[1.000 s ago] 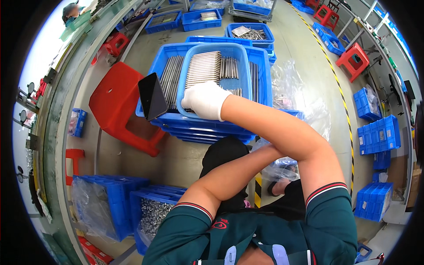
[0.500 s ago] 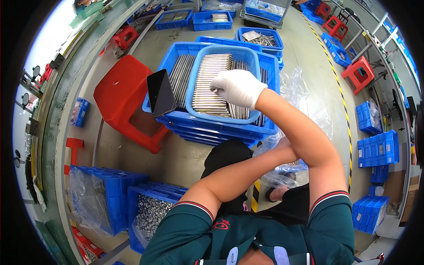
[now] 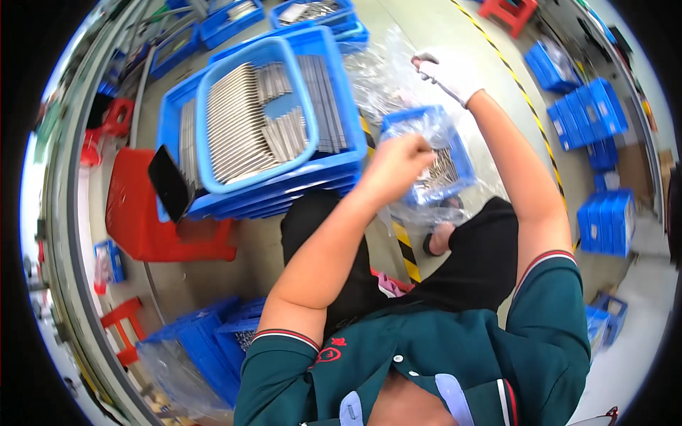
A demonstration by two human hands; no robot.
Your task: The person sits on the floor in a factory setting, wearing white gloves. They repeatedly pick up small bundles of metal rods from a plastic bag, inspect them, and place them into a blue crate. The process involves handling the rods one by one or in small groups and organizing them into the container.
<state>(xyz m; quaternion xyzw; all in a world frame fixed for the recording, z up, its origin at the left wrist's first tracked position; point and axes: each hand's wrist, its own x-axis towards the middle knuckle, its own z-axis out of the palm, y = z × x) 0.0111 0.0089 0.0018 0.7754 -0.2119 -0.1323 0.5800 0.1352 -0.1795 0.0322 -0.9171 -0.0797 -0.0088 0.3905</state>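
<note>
A small blue bin (image 3: 455, 145) lined with a clear plastic bag (image 3: 383, 78) sits in front of my knees and holds thin metal strips (image 3: 442, 170). My bare left hand (image 3: 399, 162) is closed at the bin's near-left rim, pinching the bag's edge. Beyond the bin, my right hand (image 3: 449, 72), in a white glove, has its fingers curled on the bag's upper edge. To the left, a rounded blue tray (image 3: 213, 85) of flat metal strips (image 3: 238, 124) rests on stacked blue crates (image 3: 334, 174).
A red plastic stool (image 3: 153, 227) stands left of the crate stack, with a black phone (image 3: 169, 186) leaning on the crates. Blue bins with bagged parts (image 3: 206, 348) sit at the lower left. More blue crates (image 3: 607, 220) line the right. Yellow-black floor tape (image 3: 403, 252) runs under my legs.
My gloved right hand left the tray of strips and moved right to the plastic bag. My left hand rose from my lap to the small bin. The view swung right.
</note>
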